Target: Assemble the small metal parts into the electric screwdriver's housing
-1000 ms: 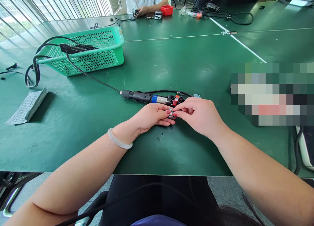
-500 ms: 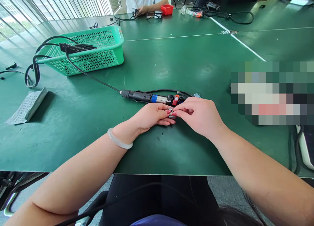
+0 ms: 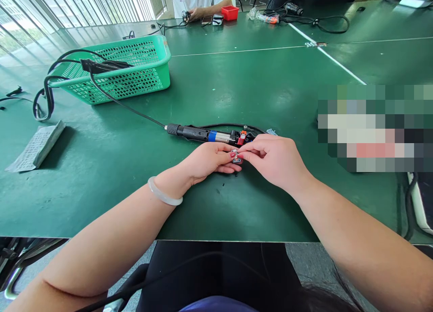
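Note:
A small silvery part [image 3: 236,159], too small to name, sits between the fingertips of both hands. My left hand [image 3: 216,157] is closed on it, thumb on top and fingers beneath. From the right, my right hand [image 3: 270,156] pinches at the same part with thumb and forefinger. Just beyond the hands a black cylindrical tool, which looks like an electric screwdriver [image 3: 194,132], lies on the table with a blue band and a cable at its left end. A small red and black piece [image 3: 242,138] is at its right end, partly hidden behind my right hand.
A green perforated basket [image 3: 131,84] with black cables stands at the back left. A paper-wrapped block [image 3: 37,147] lies on the left of the green table [image 3: 216,212]. Across the table are a person's arm [image 3: 211,9], a red box [image 3: 230,12] and cables [image 3: 311,20].
Both hands stay in nearly the same place around the small silvery part, whose visible side has shifted slightly. Across the table, the person's raised hand has moved a little to the left.

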### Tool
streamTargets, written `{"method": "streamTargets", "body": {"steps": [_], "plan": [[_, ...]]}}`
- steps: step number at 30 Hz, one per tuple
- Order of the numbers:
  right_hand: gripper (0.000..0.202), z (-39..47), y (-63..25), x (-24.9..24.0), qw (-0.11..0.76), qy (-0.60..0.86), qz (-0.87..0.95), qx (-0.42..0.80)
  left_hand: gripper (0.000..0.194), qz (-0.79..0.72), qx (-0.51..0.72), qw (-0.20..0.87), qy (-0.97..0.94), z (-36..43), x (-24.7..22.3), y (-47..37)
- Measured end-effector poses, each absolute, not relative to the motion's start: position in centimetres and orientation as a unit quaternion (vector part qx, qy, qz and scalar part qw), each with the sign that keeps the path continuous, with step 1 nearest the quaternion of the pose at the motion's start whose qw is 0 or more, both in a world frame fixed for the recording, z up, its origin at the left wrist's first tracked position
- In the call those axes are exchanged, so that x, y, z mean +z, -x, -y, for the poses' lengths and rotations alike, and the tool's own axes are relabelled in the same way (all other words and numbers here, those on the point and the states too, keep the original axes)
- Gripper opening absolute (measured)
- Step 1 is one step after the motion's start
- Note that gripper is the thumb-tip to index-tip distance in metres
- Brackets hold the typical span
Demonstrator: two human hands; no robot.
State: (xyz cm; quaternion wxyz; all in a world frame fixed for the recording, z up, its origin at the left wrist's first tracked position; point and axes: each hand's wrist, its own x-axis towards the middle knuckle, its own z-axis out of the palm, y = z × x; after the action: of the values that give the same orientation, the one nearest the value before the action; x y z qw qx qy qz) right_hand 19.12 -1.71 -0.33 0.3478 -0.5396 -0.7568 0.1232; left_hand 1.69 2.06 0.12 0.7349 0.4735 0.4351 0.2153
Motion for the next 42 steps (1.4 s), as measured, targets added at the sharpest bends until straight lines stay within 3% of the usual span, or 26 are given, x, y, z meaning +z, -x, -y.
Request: {"method": "streamTargets", "body": {"steps": [14, 21, 30, 42], "plan": [[0.011, 1.77, -19.09, -0.08, 0.349, 0.546, 0.752, 0.122, 0.011, -0.431, 0.217, 0.732, -0.481, -2.03, -0.09, -1.65], [0.023, 1.76, -19.13, -0.21, 0.323, 0.533, 0.768, 0.147, 0.008, -0.432, 0.228, 0.738, -0.465, -1.97, 0.01, -1.68], [0.019, 1.72, -19.23, -0.26, 0.292, 0.522, 0.797, 0.084, 0.01, -0.436, 0.226, 0.734, -0.469, -1.83, -0.02, -1.78], [0.018, 1.47, -19.2, -0.21, 0.334, 0.512, 0.777, 0.147, 0.008, -0.433, 0.22, 0.73, -0.481, -1.89, -0.09, -1.77]]}}
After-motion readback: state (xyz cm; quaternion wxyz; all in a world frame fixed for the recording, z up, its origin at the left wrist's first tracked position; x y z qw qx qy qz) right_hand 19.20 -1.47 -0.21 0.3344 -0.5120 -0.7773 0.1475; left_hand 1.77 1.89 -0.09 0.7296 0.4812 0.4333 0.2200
